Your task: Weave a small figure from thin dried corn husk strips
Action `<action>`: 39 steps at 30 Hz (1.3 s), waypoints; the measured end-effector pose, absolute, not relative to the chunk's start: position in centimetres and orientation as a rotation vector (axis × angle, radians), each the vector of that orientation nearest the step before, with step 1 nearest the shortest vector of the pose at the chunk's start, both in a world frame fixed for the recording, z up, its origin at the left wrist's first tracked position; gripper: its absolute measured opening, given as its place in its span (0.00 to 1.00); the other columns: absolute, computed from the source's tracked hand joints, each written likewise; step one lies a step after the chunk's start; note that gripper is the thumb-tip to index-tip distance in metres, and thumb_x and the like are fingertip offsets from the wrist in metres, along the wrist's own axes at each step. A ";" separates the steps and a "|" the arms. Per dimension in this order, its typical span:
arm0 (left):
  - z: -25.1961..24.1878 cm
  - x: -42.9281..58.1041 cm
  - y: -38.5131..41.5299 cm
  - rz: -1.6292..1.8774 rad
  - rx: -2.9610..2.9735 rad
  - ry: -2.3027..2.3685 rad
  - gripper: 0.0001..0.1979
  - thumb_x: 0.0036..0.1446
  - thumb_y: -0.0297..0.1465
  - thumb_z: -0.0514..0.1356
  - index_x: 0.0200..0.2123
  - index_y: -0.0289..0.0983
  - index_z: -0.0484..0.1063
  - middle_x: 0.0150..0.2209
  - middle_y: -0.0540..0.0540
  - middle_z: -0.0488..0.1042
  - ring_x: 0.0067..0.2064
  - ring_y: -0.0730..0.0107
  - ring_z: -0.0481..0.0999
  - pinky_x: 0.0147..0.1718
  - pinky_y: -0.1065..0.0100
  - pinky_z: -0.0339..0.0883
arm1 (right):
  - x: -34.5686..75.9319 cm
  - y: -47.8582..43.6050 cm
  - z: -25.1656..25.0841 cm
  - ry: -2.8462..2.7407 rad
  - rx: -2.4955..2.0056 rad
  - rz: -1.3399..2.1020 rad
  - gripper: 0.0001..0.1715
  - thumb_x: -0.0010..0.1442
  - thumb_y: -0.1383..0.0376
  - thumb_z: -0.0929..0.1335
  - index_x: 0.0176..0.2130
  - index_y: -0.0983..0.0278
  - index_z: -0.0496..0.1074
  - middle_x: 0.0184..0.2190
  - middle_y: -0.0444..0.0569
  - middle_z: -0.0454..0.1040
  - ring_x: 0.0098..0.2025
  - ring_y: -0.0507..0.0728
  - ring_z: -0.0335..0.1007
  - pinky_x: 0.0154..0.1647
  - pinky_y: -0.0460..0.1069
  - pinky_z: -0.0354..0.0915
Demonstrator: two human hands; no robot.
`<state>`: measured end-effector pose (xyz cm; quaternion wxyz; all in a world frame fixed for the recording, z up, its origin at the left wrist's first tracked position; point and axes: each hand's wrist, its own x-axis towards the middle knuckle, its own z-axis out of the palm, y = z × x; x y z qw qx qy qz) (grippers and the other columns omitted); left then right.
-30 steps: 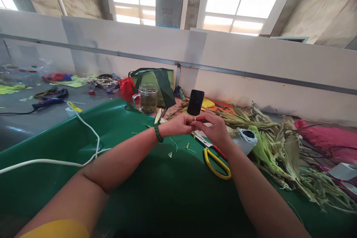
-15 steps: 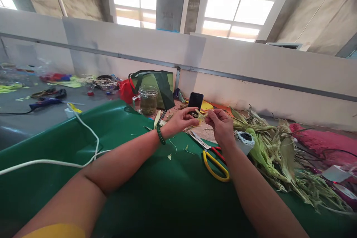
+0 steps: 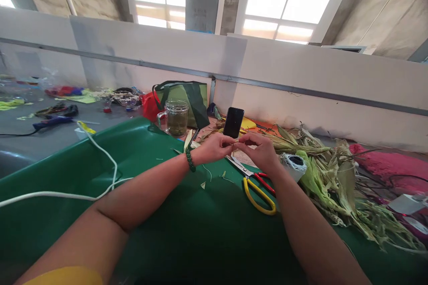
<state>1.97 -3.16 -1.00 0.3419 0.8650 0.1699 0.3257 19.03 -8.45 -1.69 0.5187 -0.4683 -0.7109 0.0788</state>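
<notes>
My left hand, with a green bead bracelet at its wrist, is closed in a pinch. My right hand pinches from the other side, and the fingertips of both hands meet. Between them is a small pale piece of corn husk, mostly hidden by the fingers. Just behind the hands a dark phone stands upright. Scissors with one yellow and one red handle lie below my right hand on the green mat. A white spool stands by my right wrist.
A heap of dried corn husks spreads to the right, with pink material beyond. Behind my left hand stand a glass mug of liquid and a green bag. A white cable crosses the mat at left; a glue gun lies farther off.
Both hands have come together, and the husk piece that showed between them is now mostly covered by fingers. The phone shows more fully. The view has shifted slightly.
</notes>
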 end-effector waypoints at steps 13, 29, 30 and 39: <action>-1.3 2.1 -3.1 0.542 2.007 0.395 0.12 0.53 0.35 0.62 0.25 0.31 0.74 0.21 0.50 0.71 0.25 0.77 0.68 0.27 0.75 0.64 | 18.7 -8.6 -1.9 -1.721 -1.108 0.160 0.10 0.56 0.61 0.66 0.26 0.63 0.67 0.21 0.42 0.67 0.22 0.51 0.59 0.24 0.47 0.56; -1.4 2.2 -2.8 0.548 1.814 0.442 0.11 0.50 0.33 0.63 0.23 0.32 0.69 0.16 0.53 0.67 0.19 0.80 0.64 0.21 0.75 0.57 | 19.1 -7.8 -2.3 -1.613 -1.281 0.193 0.22 0.57 0.47 0.63 0.26 0.62 0.68 0.22 0.45 0.69 0.24 0.52 0.61 0.26 0.47 0.58; -1.2 2.1 -2.6 0.580 1.765 0.462 0.11 0.52 0.34 0.62 0.25 0.32 0.69 0.16 0.53 0.67 0.19 0.80 0.63 0.21 0.75 0.57 | 19.5 -7.7 -2.2 -1.619 -1.304 0.278 0.26 0.58 0.44 0.61 0.26 0.62 0.68 0.20 0.45 0.69 0.22 0.52 0.61 0.24 0.47 0.58; -0.9 1.7 -2.3 0.685 1.662 0.423 0.19 0.48 0.43 0.66 0.29 0.32 0.69 0.19 0.53 0.68 0.21 0.80 0.65 0.20 0.76 0.57 | 18.5 -8.9 -1.7 -1.879 -1.236 0.527 0.25 0.58 0.48 0.64 0.21 0.63 0.71 0.17 0.44 0.69 0.20 0.50 0.62 0.22 0.46 0.59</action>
